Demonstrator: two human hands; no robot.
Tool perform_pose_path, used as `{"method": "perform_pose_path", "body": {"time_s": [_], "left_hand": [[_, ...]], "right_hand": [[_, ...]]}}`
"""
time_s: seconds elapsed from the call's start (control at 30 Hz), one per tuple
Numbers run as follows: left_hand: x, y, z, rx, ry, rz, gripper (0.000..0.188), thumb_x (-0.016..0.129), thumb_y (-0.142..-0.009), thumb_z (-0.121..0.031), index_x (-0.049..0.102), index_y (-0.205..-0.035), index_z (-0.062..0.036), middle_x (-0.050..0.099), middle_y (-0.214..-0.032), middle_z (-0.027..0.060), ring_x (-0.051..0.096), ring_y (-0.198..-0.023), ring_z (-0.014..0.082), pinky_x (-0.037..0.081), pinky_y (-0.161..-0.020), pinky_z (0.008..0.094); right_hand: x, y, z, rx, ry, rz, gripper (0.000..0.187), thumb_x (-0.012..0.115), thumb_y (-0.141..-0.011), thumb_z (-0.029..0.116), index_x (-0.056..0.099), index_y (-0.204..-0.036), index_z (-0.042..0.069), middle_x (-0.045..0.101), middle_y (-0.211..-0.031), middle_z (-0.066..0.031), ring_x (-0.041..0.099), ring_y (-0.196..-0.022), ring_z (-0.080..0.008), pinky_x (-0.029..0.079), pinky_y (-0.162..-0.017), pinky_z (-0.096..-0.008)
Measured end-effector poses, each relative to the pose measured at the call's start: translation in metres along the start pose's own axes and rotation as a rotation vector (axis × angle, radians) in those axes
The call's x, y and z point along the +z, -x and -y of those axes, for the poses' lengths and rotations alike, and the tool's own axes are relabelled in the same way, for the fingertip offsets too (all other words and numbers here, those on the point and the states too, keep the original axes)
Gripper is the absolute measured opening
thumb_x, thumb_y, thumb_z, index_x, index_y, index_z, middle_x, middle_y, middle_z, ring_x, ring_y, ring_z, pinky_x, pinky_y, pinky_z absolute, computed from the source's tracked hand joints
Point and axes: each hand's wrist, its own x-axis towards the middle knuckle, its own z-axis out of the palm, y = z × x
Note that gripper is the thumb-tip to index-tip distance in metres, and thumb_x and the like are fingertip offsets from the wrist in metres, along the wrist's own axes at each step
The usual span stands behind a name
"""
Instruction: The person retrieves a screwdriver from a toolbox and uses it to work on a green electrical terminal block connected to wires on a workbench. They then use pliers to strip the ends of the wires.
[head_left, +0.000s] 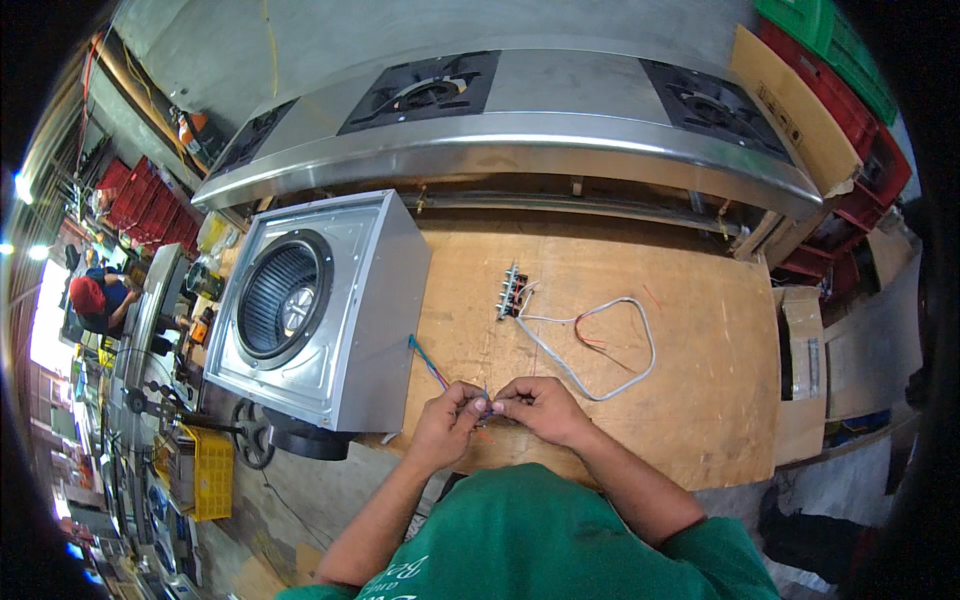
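A grey metal box with a round blower opening (285, 300) stands at the left of the wooden tabletop. A bundle of coloured wires (430, 365) comes out of its right side and runs to my hands. My left hand (455, 420) is closed in a pinch on these wires near the table's front edge. Fingertip to fingertip with it, my right hand (545, 410) also pinches at the wire ends, which the fingers mostly hide. Beyond my hands lies a small switch block with several terminals (513, 292). A looped white cable (652, 345) with thin loose wires extends from it.
A long steel stove counter (570, 135) with black burners spans the table's far side. Cardboard (795, 110) and red crates (870, 190) stand at the right. A yellow crate (210, 475) and a black handwheel (253, 435) are at the lower left. Farther left, another person (100, 295) works.
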Motion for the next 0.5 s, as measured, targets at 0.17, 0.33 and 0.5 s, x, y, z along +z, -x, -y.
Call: {"method": "perform_pose_path", "body": {"time_s": [0.17, 0.33, 0.5], "left_hand": [[-0.005, 0.008, 0.005, -0.053, -0.012, 0.017, 0.019, 0.054, -0.095, -0.007, 0.056, -0.111, 0.0014, 0.067, -0.091, 0.0082, 0.065, -0.083, 0.0152, 0.053, -0.075, 0.0296], [0.005, 0.018, 0.036, 0.066, -0.264, 0.018, 0.027, 0.059, -0.091, -0.022, 0.063, -0.110, -0.0035, 0.068, -0.096, 0.0176, 0.068, -0.087, 0.0301, 0.052, -0.079, 0.0407], [0.023, 0.009, 0.057, 0.114, -0.284, 0.075, 0.030, 0.057, -0.093, -0.036, 0.064, -0.100, -0.0073, 0.068, -0.082, 0.0191, 0.066, -0.077, 0.0378, 0.051, -0.073, 0.0475]], "right_hand": [[0.002, -0.005, -0.015, -0.051, 0.089, -0.030, 0.023, 0.068, -0.088, 0.020, 0.069, -0.097, -0.001, 0.070, -0.082, -0.0084, 0.064, -0.073, -0.0120, 0.051, -0.068, -0.0277], [0.007, -0.001, -0.024, -0.017, 0.171, -0.057, 0.025, 0.067, -0.088, 0.020, 0.069, -0.101, -0.002, 0.071, -0.086, -0.0104, 0.065, -0.077, -0.0150, 0.052, -0.073, -0.0313], [0.000, -0.015, -0.066, -0.047, 0.233, -0.087, 0.015, 0.066, -0.088, 0.011, 0.068, -0.088, -0.003, 0.066, -0.073, -0.0052, 0.060, -0.067, -0.0119, 0.049, -0.062, -0.0268]]}}
